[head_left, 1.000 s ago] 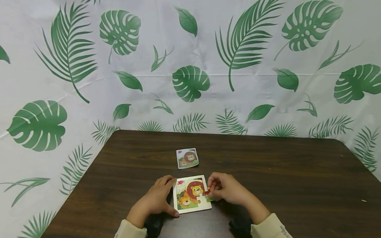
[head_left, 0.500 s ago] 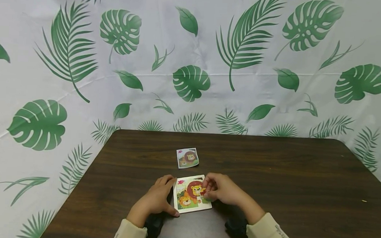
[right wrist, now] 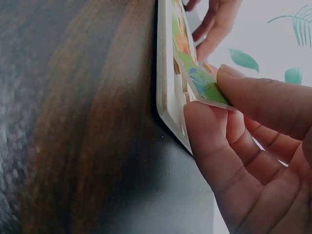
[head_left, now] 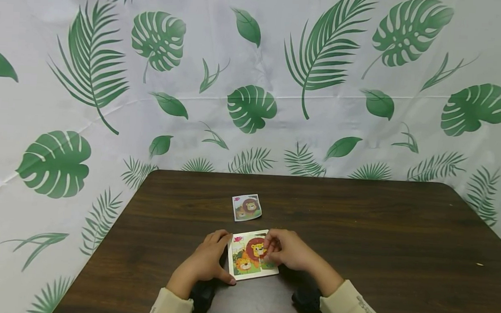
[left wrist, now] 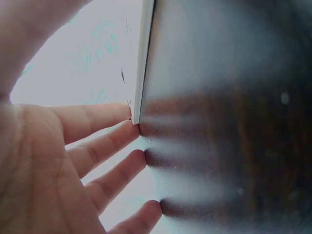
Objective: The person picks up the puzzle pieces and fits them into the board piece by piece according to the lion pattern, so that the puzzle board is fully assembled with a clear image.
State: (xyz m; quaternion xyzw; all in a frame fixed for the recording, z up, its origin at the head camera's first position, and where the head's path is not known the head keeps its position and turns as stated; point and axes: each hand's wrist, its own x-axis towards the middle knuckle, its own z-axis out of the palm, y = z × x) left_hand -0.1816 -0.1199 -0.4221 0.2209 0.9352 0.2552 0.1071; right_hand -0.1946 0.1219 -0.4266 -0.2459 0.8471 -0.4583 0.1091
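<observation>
A square jigsaw puzzle board (head_left: 254, 276) with a pale rim and a lion picture lies on the dark table. My left hand (head_left: 207, 260) rests at the board's left side, its thumb by the near corner and its fingers by the far one. In the left wrist view its fairly straight fingertips touch the rim and table. Between thumb and fingers my right hand (head_left: 290, 248) pinches a green puzzle piece (right wrist: 207, 87). That piece is tilted over the board's right part, above a bare pale patch. In the head view the fingers hide most of it.
Just beyond the board lies a small paper card (head_left: 246, 207) with the same lion picture. Behind the table (head_left: 378, 229) hangs a white cloth (head_left: 200, 139) printed with green leaves. A tiny pale scrap (head_left: 479, 264) lies far right.
My right hand has moved a little left with the puzzle piece, from the board's right edge to over its right part. The left hand and the board have stayed put.
</observation>
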